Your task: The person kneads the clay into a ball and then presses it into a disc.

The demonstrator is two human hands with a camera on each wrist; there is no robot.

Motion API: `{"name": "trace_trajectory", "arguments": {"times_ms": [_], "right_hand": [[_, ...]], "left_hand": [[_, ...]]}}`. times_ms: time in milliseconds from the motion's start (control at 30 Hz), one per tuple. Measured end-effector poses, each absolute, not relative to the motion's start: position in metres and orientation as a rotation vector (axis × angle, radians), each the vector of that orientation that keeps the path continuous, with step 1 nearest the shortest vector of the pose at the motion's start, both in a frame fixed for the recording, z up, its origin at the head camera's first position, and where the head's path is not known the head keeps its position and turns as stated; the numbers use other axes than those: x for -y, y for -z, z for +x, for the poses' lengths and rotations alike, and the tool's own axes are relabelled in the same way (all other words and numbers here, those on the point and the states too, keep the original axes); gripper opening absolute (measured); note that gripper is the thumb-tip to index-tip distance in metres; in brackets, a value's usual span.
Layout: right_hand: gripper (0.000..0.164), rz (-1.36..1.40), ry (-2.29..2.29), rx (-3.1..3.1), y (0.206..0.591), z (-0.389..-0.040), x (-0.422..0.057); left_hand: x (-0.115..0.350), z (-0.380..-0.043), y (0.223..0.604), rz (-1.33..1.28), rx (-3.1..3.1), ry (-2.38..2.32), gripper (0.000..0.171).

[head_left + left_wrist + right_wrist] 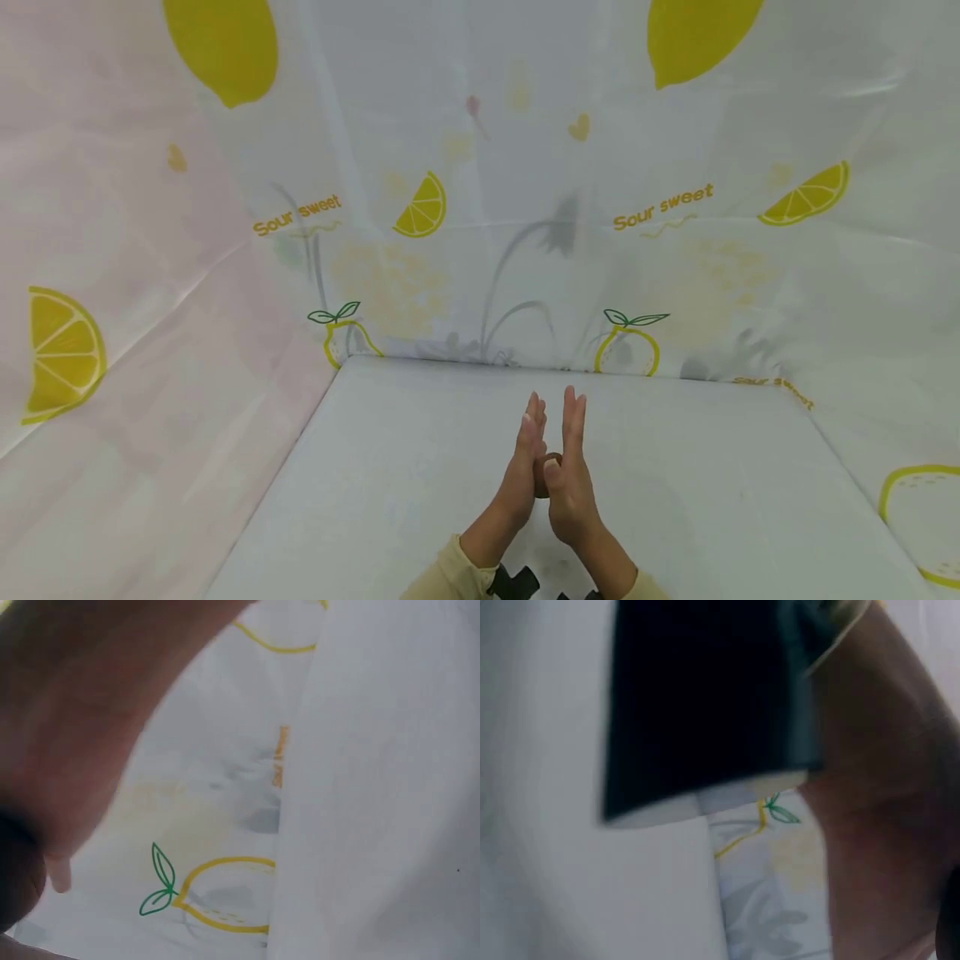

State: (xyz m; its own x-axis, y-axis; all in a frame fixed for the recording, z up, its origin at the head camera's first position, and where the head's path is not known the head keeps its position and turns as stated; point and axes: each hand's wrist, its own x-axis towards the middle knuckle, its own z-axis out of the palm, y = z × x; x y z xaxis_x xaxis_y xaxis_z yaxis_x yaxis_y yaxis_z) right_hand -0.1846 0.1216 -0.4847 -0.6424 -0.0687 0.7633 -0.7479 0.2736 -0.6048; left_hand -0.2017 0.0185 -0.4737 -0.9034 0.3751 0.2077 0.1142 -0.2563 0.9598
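Note:
A round brown lump, ball-like in shape, sits between the two palms in the head view. My left hand lies flat against its left side, fingers straight and pointing up and away. Opposite it, my right hand presses the other side with fingers extended and the thumb lying across the near face. Only a dark curved part of the lump shows at the left edge of the left wrist view. In the right wrist view a dark sliver of it appears at the right edge, beside the palm.
Beneath the hands spreads a white tabletop. A white curtain printed with lemons stands behind it and along both sides. A black band is at the left wrist; a large dark flat piece fills much of the right wrist view.

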Motion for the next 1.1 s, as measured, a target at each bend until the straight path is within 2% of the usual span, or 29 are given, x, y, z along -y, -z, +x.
{"name": "trace_trajectory", "arguments": {"times_ms": [333,533,667,900,1100], "right_hand": [[0.07,0.721,-1.412,1.884,0.449,-0.194,-0.132],[0.065,0.664,-1.506,1.943,0.465,-0.206,-0.147],[0.063,0.678,-1.453,1.972,0.483,-0.202,-0.145],[0.079,0.705,-1.272,1.965,0.488,-0.183,-0.124],[0.079,0.753,-1.278,1.896,0.465,-0.178,-0.12]], "left_hand": [[-0.028,-0.192,0.487,0.637,-1.772,-2.228,0.071],[-0.026,-0.185,0.475,0.718,-1.695,-2.23,0.075],[-0.02,-0.191,0.468,0.752,-1.713,-2.247,0.072],[-0.018,-0.202,0.471,0.649,-1.708,-2.33,0.074],[-0.024,-0.2,0.477,0.6,-1.68,-2.311,0.071]]}}
